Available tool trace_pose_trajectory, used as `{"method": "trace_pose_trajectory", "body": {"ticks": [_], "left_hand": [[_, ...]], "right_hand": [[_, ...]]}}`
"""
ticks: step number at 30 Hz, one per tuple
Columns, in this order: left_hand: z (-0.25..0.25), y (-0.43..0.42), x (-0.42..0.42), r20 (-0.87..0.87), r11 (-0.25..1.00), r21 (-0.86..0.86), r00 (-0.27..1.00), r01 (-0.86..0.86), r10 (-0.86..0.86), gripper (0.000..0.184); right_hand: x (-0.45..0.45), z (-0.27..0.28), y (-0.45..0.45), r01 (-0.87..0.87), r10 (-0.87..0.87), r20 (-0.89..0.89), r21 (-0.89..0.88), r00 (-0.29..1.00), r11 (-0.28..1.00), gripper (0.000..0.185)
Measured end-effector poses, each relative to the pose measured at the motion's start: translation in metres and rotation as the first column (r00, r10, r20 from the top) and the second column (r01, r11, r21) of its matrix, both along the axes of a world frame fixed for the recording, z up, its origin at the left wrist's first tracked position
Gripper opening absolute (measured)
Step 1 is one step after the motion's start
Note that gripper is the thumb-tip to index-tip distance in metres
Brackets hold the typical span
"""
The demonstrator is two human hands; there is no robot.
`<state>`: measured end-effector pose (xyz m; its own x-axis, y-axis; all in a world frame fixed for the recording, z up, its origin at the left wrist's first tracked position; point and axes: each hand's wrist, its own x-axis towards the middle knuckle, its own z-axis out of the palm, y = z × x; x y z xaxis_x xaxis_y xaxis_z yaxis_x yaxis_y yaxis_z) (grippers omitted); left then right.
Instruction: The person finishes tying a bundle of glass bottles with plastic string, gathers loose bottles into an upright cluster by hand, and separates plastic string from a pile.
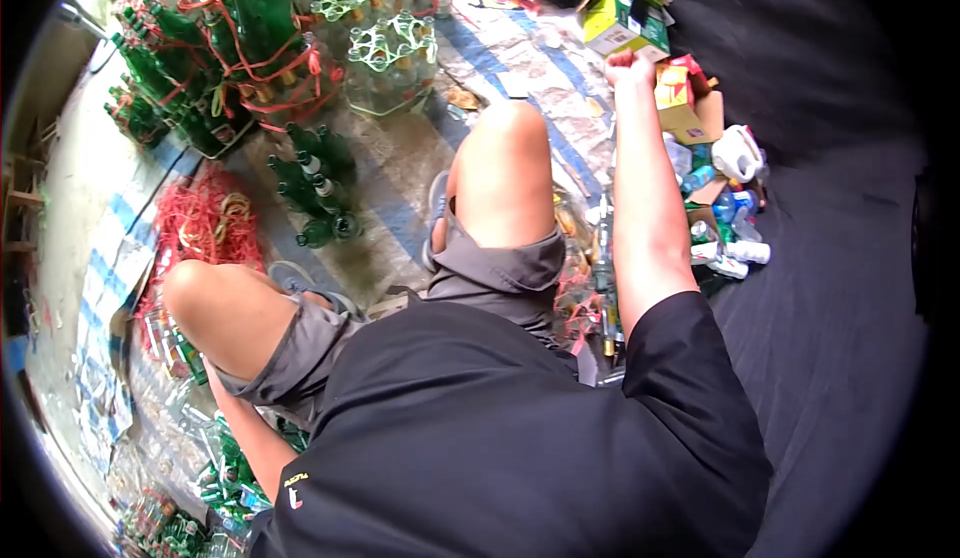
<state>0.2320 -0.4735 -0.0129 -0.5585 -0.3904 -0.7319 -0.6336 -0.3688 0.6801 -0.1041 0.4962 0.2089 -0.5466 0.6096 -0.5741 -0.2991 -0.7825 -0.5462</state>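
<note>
My right arm is stretched forward, and my right hand [629, 66] is closed at the lower corner of a green and yellow cardboard box [622, 30], apparently gripping its edge. Just beside that hand stands an open red and yellow cardboard box [682, 108]. My left forearm [250, 433] reaches down outside my left knee. The knee hides most of the left hand, and its fingers do not show. Green glass bottles [190, 356] lie close to where it disappears. Several green bottles [318, 183] stand together on the tarp in front of me.
Tied bundles of green bottles [245, 33] and clear bottles [390, 63] stand at the far left. A heap of red plastic twine [205, 218] lies near my left knee. Plastic bottles and containers [738, 158] are piled at the right, beside a black sheet [820, 308]. A striped tarp [400, 173] covers the floor.
</note>
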Motion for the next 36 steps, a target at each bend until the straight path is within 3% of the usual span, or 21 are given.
{"method": "trace_pose_trajectory", "body": {"ticks": [1,2,3,4,5,6,7,8,9,12,13,14,15,17,19,23,24,26,31,33,36], "left_hand": [[0.016,-0.005,0.003,-0.024,0.999,-0.024,0.999,0.023,-0.023,0.046],[0.031,-0.011,0.005,-0.037,0.996,-0.061,0.997,0.066,-0.069,0.046],[0.05,-0.016,0.004,-0.024,0.984,-0.128,0.991,0.128,-0.132,0.046],[0.071,-0.018,0.001,0.039,0.944,-0.239,0.973,0.23,-0.227,0.046],[0.107,-0.009,-0.004,0.209,0.83,-0.396,0.919,0.392,-0.335,0.041],[0.145,0.003,-0.01,0.398,0.67,-0.498,0.832,0.551,-0.388,0.036],[0.155,-0.006,-0.006,0.484,0.379,-0.611,0.706,0.695,-0.517,0.032],[0.166,-0.013,-0.001,0.596,0.034,-0.685,0.587,0.728,-0.548,0.028],[0.175,-0.027,0.0,0.63,-0.015,-0.688,0.587,0.725,-0.508,0.032],[0.186,-0.09,-0.013,0.573,0.309,-0.667,0.732,0.677,-0.368,0.047],[0.179,-0.128,-0.012,0.575,0.24,-0.698,0.728,0.675,-0.373,0.05],[0.196,-0.12,-0.019,0.596,0.194,-0.709,0.723,0.678,-0.35,0.049],[0.221,-0.118,-0.024,0.615,0.145,-0.719,0.719,0.68,-0.324,0.049],[0.255,-0.127,-0.029,0.544,-0.047,-0.817,0.74,0.575,-0.396,0.048],[0.295,-0.108,-0.046,0.279,0.385,-0.854,0.933,0.35,-0.229,0.048],[0.369,-0.098,-0.089,0.244,0.147,-0.934,0.882,0.326,-0.403,0.049],[0.378,-0.088,-0.099,0.125,0.123,-0.973,0.893,0.196,-0.433,0.046],[0.426,-0.023,-0.116,0.203,0.01,-0.971,0.846,0.239,-0.493,0.046],[0.472,0.073,-0.169,0.241,-0.038,-0.95,0.653,0.309,-0.718,0.043],[0.463,0.083,-0.189,0.147,0.096,-0.937,0.629,0.336,-0.763,0.039],[0.471,0.159,-0.191,0.249,0.036,-0.912,0.619,0.409,-0.745,0.036]], "right_hand": [[-0.009,-0.015,0.002,-0.279,0.322,-0.157,0.243,0.934,0.929,0.031],[-0.006,0.025,-0.061,-0.223,0.238,0.002,0.356,0.971,0.908,0.029],[-0.018,0.038,-0.083,-0.273,0.271,0.044,0.257,0.962,0.927,0.028],[-0.03,0.034,-0.096,-0.419,0.449,-0.04,0.297,0.892,0.858,0.026],[-0.056,0.012,-0.101,-0.451,0.495,-0.036,0.36,0.868,0.817,0.021],[-0.052,0.028,-0.143,-0.302,0.343,0.025,0.54,0.939,0.786,0.014],[-0.032,0.058,-0.19,-0.273,0.355,0.039,0.719,0.934,0.639,0.008],[-0.035,0.066,-0.226,-0.174,0.338,-0.08,0.734,0.938,0.657,0.008],[-0.022,0.081,-0.264,-0.131,0.407,-0.209,0.735,0.889,0.665,0.008],[0.013,0.087,-0.364,-0.039,0.419,-0.161,0.903,0.893,0.428,0.02],[0.037,0.088,-0.391,0.01,0.414,-0.187,0.919,0.891,0.395,0.019],[0.071,0.098,-0.407,-0.146,0.459,-0.042,0.919,0.887,0.366,0.018],[0.08,0.079,-0.422,-0.132,0.479,0.004,0.963,0.878,0.234,0.016],[0.101,0.039,-0.454,-0.142,0.596,0.024,0.978,0.802,0.152,0.015],[0.116,0.025,-0.476,-0.238,0.694,0.099,0.965,0.713,0.107,0.015],[0.12,0.032,-0.492,-0.296,0.737,0.242,0.953,0.631,-0.06,0.018],[0.12,0.033,-0.492,-0.317,0.74,0.265,0.945,0.618,-0.074,0.018],[0.12,0.035,-0.493,-0.365,0.771,0.264,0.93,0.58,-0.044,0.019],[0.12,0.046,-0.506,-0.386,0.795,0.218,0.922,0.566,0.022,0.019],[0.119,0.043,-0.517,-0.406,0.826,0.242,0.914,0.508,-0.018,0.019],[0.127,0.036,-0.521,-0.43,0.852,0.298,0.898,0.431,-0.096,0.019]]}}
